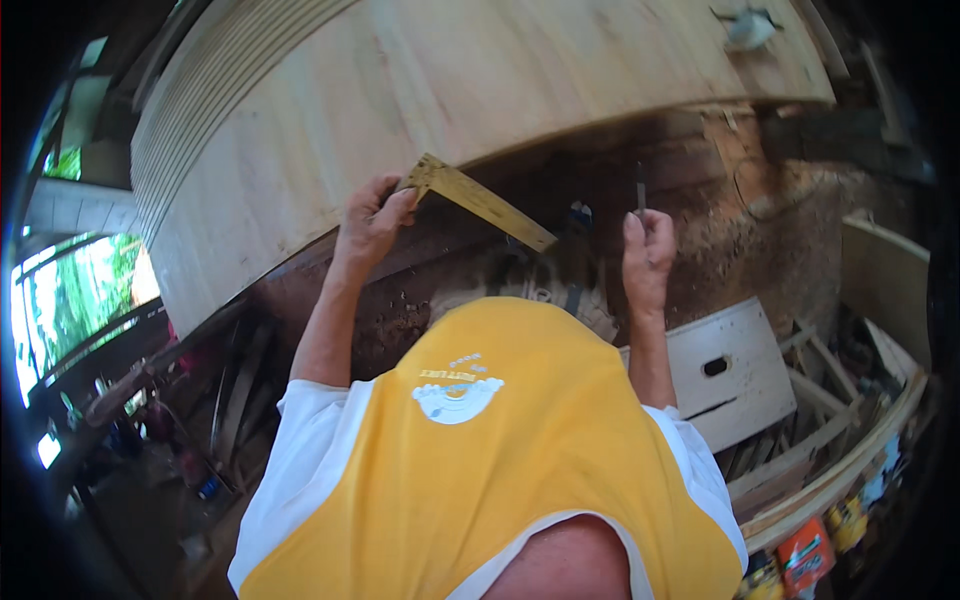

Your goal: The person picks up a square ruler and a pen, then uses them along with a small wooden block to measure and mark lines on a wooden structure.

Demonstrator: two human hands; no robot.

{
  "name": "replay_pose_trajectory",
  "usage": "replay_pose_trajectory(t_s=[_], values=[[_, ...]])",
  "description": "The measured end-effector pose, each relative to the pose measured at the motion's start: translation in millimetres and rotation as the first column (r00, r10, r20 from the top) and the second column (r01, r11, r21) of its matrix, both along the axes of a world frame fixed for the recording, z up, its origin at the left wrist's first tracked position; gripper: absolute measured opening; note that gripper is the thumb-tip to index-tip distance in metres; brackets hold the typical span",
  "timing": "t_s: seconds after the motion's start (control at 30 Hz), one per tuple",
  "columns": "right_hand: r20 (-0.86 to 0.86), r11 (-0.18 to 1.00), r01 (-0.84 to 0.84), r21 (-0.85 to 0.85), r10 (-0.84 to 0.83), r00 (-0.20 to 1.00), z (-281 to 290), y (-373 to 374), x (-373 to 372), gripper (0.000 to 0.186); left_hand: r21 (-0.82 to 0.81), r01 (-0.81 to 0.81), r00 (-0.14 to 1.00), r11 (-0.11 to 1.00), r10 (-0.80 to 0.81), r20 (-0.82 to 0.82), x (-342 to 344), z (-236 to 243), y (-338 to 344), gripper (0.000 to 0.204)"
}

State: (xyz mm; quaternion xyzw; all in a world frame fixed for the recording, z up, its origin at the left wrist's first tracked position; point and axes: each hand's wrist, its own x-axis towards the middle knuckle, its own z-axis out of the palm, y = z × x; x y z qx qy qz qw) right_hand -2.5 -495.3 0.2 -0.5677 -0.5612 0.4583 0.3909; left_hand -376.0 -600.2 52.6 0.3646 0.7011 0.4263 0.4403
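My left hand [376, 222] is closed on one end of a yellowish wooden try square [490, 208], near the front edge of a large pale wood panel [400, 95]. The square's longer arm slants away to the right, past the panel's edge. Off to the right, my right hand [649, 255] is raised and closed around a thin dark pencil [641, 185], its tip pointing up. That hand is apart from the panel and from the square.
Parallel grooves line the panel's left part. A small pale object [750, 30] sits at its far right. A board with an oval hole [716, 368] and a wooden frame [830, 395] stand at right. Assorted clutter [200, 470] lies at lower left.
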Motion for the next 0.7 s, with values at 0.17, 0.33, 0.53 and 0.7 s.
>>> replay_pose_trajectory(t_s=[0.17,0.33,0.53,0.7], values=[[0.152,0.960,-0.281,0.020,0.275,0.949,67.2,30.9,-25.0,0.014,-0.047,-0.497,0.859,0.866,0.499,0.112,-54.4,-4.9,-6.1,0.025],[0.160,0.826,-0.560,0.065,0.546,0.823,67.3,48.9,-73.7,0.014,0.123,-0.740,0.663,0.662,0.748,-0.034,-117.5,-48.2,-29.2,0.032],[0.221,0.552,-0.829,0.087,0.801,0.556,46.6,57.9,-165.8,0.012,0.370,-0.659,0.287,0.655,0.673,-0.682,-107.5,-41.0,-74.1,0.035],[0.224,0.351,-0.923,0.158,0.897,0.380,49.7,18.5,-264.0,0.011,0.538,-0.594,0.169,0.599,0.746,-0.644,-18.9,-35.6,-144.3,0.029]])
